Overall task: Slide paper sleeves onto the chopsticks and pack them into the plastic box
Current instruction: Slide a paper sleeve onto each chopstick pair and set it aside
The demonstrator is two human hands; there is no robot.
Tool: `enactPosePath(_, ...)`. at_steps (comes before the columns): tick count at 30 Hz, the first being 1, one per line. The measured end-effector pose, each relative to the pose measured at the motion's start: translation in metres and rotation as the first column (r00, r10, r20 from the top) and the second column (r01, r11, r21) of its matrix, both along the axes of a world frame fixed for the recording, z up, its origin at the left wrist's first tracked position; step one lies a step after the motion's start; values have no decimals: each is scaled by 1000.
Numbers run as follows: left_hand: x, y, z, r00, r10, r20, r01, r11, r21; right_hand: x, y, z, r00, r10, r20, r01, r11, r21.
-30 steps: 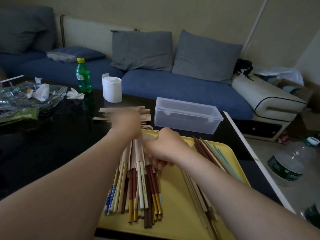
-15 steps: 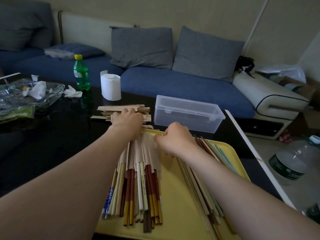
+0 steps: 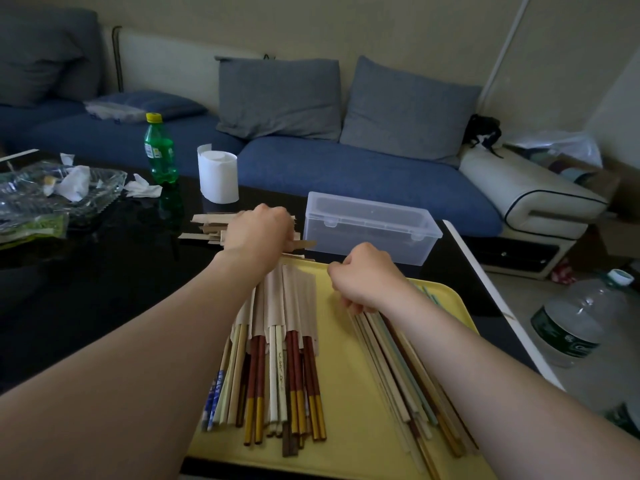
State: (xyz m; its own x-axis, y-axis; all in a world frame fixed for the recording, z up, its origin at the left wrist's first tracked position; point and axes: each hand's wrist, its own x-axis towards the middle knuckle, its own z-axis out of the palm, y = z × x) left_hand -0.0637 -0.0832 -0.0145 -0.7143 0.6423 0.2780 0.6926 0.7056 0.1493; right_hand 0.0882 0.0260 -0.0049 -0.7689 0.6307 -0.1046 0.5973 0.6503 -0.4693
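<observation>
Reaching forward over a glossy black table (image 3: 104, 289), two bare arms work above a rectangular yellow plastic tray (image 3: 343, 393) that lies at the table's near right corner. Just past the tray's far edge stands a clear plastic box (image 3: 367, 226), oblong, its lid on.

Along the tray's left side lies a bundle of sleeved chopsticks (image 3: 284, 341), brown paper covering their far ends. Along its right side lies a row of bare chopsticks (image 3: 398, 368). Both lots run lengthwise from the near edge to the far edge.

Off the tray's far left corner, on the table, is a small heap of flat brown paper sleeves (image 3: 207, 226), lying crosswise to the chopsticks.

The left hand (image 3: 259, 230) rests on that heap, fingers curled down. Whether they have pinched a sleeve is hidden.

The right hand (image 3: 367, 278) is clenched around the far tips of the bare chopsticks. Those tips point toward the heap, so sleeve and stick probably need to meet end to end between the hands.
</observation>
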Motion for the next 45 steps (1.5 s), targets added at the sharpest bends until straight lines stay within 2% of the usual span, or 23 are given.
enactPosePath(4, 10, 7, 5, 995, -39, -95, 56, 982, 182, 15, 7, 13, 988, 4, 153, -8, 1000, 25)
enactPosePath(7, 23, 13, 9, 995, -100, 7, 95, 963, 252, 25, 9, 17, 959, 18, 284, -6, 999, -44)
enactPosePath(13, 47, 14, 16, 907, -369, 201, 317, 915, 249, 33, 0, 12, 899, 53, 435, 8, 990, -138)
enactPosePath(16, 56, 14, 19, 863, -415, 290, 367, 907, 206, 33, -4, 10, 887, 65, 457, 4, 989, -148)
enactPosePath(19, 66, 15, 21, 880, -395, 265, 382, 919, 101, 35, -8, 13, 865, 75, 496, 38, 976, -214)
enactPosePath(21, 70, 15, 23, 887, -383, 257, 381, 923, 60, 39, -11, 17, 888, 79, 452, 35, 971, -237)
enactPosePath(24, 72, 15, 25, 880, -377, 288, 372, 925, 73, 49, -8, 25, 974, 42, 224, 2, 982, -191)
enactPosePath(26, 70, 16, 24, 899, -357, 255, 354, 933, 61, 55, -3, 28, 997, -19, 81, 35, 978, -207)
enactPosePath(29, 68, 15, 20, 943, -303, 135, 308, 951, -17, 62, 5, 29, 989, -118, -84, 98, 971, -219)
enactPosePath(32, 65, 12, 18, 965, -260, 38, 262, 962, -80, 65, 12, 30, 965, -141, -219, 102, 978, -180)
enactPosePath(37, 61, 9, 16, 971, -237, 39, 239, 971, -28, 68, 23, 29, 987, -65, -150, 65, 998, -5)
enactPosePath(45, 60, 12, 14, 960, -279, 15, 279, 958, -66, 71, 32, 21, 995, -69, -77, 67, 997, -27)
